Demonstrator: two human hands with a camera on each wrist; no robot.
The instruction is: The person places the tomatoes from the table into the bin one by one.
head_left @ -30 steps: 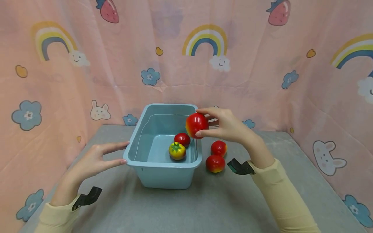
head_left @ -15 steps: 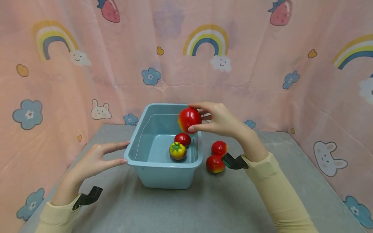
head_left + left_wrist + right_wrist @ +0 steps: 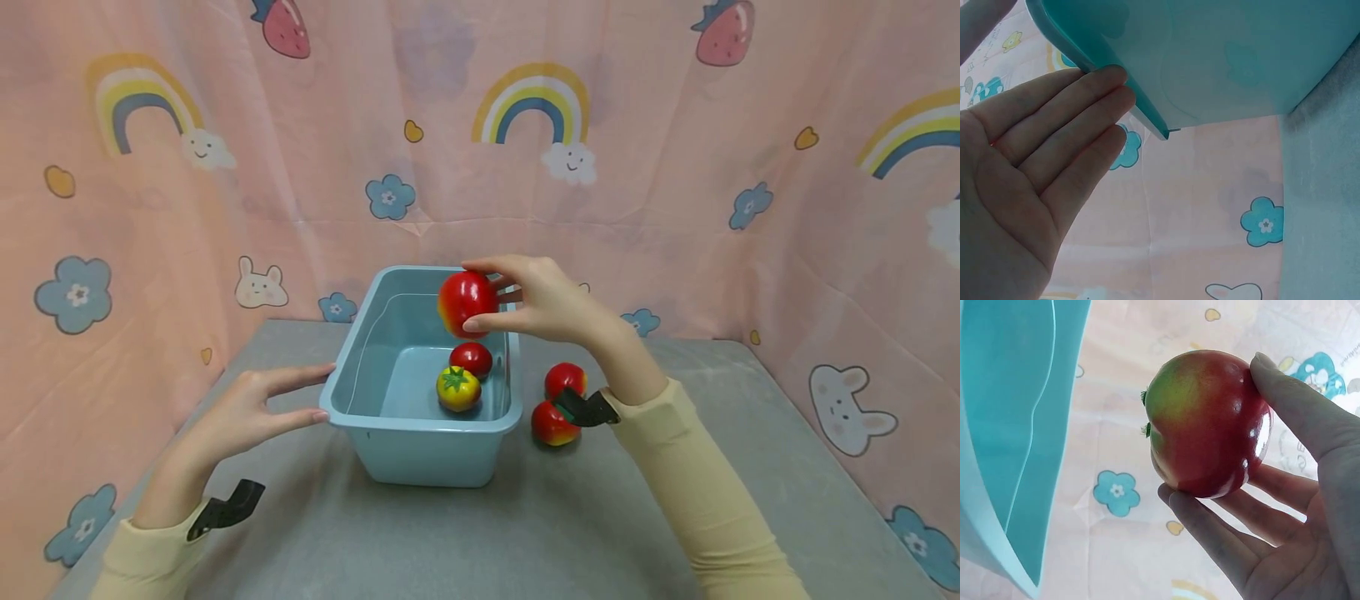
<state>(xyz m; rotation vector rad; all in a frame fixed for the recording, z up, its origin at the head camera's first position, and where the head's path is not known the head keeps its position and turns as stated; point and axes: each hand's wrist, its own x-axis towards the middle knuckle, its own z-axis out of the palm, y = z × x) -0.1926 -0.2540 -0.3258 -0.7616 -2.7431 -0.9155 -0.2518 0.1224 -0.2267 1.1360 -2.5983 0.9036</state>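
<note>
My right hand holds a glossy red tomato with a yellow-green end over the right part of a light blue plastic tub. In the right wrist view the thumb and fingertips pinch the tomato, and green leaf tips show at its left side. Below it inside the tub lie a red tomato and a yellow one with a green star-shaped top. At the tub's left rim my left hand rests straight fingertips; the left wrist view shows its flat fingers against the rim.
Two more red tomatoes sit on the grey table right of the tub, the nearer partly behind the black wrist mount. A pink patterned curtain closes off the back and sides.
My right hand has carried its tomato leftward and slightly up, from above the tub's right rim to over the inside. My left hand stays at the left rim.
</note>
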